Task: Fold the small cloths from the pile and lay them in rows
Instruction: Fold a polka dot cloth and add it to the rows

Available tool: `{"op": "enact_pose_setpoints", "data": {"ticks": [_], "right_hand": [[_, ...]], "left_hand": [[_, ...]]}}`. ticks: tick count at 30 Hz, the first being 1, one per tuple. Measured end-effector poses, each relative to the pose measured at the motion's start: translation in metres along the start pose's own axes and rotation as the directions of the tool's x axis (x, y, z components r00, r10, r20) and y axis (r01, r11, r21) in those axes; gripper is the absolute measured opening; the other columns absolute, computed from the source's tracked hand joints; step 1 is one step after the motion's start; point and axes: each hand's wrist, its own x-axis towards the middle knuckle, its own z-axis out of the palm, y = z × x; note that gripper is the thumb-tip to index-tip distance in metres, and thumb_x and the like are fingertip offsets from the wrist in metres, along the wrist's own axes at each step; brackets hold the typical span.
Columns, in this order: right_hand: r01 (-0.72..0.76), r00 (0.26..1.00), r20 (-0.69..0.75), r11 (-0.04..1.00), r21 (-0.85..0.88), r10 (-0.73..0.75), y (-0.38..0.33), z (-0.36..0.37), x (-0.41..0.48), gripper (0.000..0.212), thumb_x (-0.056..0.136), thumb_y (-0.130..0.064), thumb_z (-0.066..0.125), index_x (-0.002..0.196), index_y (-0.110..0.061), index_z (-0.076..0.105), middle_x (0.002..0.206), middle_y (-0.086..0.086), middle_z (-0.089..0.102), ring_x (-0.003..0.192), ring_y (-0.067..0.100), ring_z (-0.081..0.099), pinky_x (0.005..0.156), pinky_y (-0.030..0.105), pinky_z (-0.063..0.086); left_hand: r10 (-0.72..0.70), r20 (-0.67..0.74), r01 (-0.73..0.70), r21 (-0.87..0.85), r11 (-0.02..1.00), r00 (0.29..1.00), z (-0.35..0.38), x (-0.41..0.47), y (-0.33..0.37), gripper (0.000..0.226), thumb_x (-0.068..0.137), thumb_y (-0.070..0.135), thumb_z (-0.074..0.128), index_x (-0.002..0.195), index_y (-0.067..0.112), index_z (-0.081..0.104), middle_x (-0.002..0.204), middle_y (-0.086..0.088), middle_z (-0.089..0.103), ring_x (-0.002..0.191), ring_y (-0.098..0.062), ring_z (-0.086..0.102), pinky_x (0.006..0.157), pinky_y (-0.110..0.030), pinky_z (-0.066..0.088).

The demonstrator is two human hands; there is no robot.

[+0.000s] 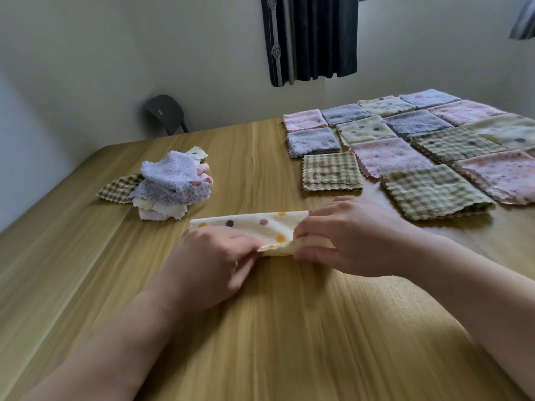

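A cream cloth with coloured dots lies folded into a long strip on the wooden table, in the middle. My left hand pinches its near edge on the left side. My right hand pinches the near edge at the strip's right end. A loose pile of unfolded cloths sits to the left, a lilac flowered one on top and a green check one sticking out beneath. Folded cloths in rows cover the right side of the table: pink, blue, cream dotted and green check squares.
A dark chair stands behind the table's far edge by the wall. A dark curtain hangs above. Bare tabletop stretches between me and the strip.
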Motion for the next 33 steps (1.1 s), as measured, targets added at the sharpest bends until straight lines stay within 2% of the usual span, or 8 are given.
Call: {"op": "enact_pose_setpoints", "data": {"ticks": [3,11,17,22,24,28,30,33], "right_hand": [[0.020,0.998,0.056,1.000,-0.021,-0.018,0.001,0.000,0.001,0.045,0.097,-0.060,0.035,0.107,-0.033,0.070,0.098,-0.015,0.071,0.093,0.015,0.070,0.083,0.041,0.056],[-0.049,0.989,0.133,0.993,-0.107,0.063,-0.002,-0.001,0.001,0.040,0.090,-0.043,0.031,0.089,-0.023,0.066,0.096,-0.008,0.070,0.087,0.022,0.067,0.078,0.044,0.056],[-0.026,0.986,0.162,0.991,-0.131,0.047,-0.008,-0.003,-0.001,0.060,0.092,-0.074,0.029,0.085,-0.027,0.067,0.084,-0.013,0.066,0.081,0.014,0.065,0.084,0.039,0.053],[-0.032,0.999,0.028,0.996,-0.079,0.034,-0.015,-0.003,0.001,0.065,0.101,-0.070,0.023,0.087,-0.028,0.071,0.084,-0.012,0.068,0.085,0.014,0.065,0.078,0.034,0.052],[-0.082,0.993,-0.082,0.996,-0.035,0.079,-0.025,-0.004,0.003,0.052,0.105,-0.060,0.030,0.102,-0.031,0.074,0.099,-0.013,0.072,0.096,0.011,0.066,0.076,0.014,0.044],[-0.313,0.937,-0.104,0.935,0.169,0.333,-0.036,0.011,0.012,0.045,0.109,-0.041,0.035,0.150,-0.027,0.044,0.154,-0.013,0.045,0.144,0.004,0.033,0.097,0.002,0.013],[-0.318,0.945,-0.010,0.929,0.190,0.326,-0.037,0.021,0.018,0.050,0.110,-0.035,0.030,0.157,-0.019,0.032,0.164,-0.005,0.030,0.153,0.007,0.010,0.108,0.005,-0.004],[-0.328,0.929,0.199,0.943,0.047,0.313,-0.035,0.036,0.018,0.059,0.111,-0.038,0.021,0.163,-0.015,0.007,0.170,0.001,0.002,0.155,0.014,-0.008,0.118,0.022,-0.008]], "left_hand": [[-0.020,-0.047,0.020,-0.005,1.000,0.999,0.000,0.000,0.000,0.015,0.090,0.029,0.064,0.093,0.024,0.077,0.082,0.008,0.075,0.070,-0.019,0.071,0.057,-0.035,0.057],[-0.008,-0.073,0.009,0.012,1.000,0.997,0.002,0.002,0.008,0.008,0.085,0.028,0.071,0.082,0.022,0.073,0.076,0.009,0.070,0.069,-0.020,0.066,0.056,-0.037,0.053],[-0.011,0.016,0.012,-0.054,0.998,1.000,-0.001,0.004,0.008,0.032,0.093,0.054,0.062,0.084,0.026,0.074,0.078,0.014,0.068,0.072,-0.011,0.062,0.063,-0.033,0.050],[-0.201,-0.063,0.185,-0.200,0.962,0.978,0.006,0.007,0.010,0.030,0.100,0.038,0.052,0.112,0.023,0.075,0.107,0.013,0.069,0.104,-0.007,0.060,0.091,-0.029,0.050],[-0.353,-0.007,0.339,-0.256,0.905,0.936,0.009,0.008,0.010,0.038,0.100,0.040,0.047,0.126,0.024,0.069,0.125,0.013,0.063,0.121,-0.004,0.052,0.106,-0.026,0.041],[-0.524,0.022,0.511,-0.259,0.820,0.851,0.011,0.014,0.015,0.040,0.106,0.029,0.046,0.143,0.018,0.057,0.150,0.007,0.050,0.141,-0.005,0.039,0.117,-0.016,0.022],[-0.511,0.123,0.526,-0.202,0.826,0.850,0.013,0.016,0.017,0.049,0.107,0.032,0.041,0.154,0.020,0.041,0.162,0.007,0.033,0.152,-0.005,0.020,0.118,-0.014,0.009],[-0.461,0.381,0.513,-0.040,0.858,0.801,0.019,0.014,0.017,0.062,0.108,0.043,0.026,0.163,0.023,0.006,0.169,0.009,-0.003,0.154,-0.005,-0.013,0.123,-0.023,-0.007]]}}
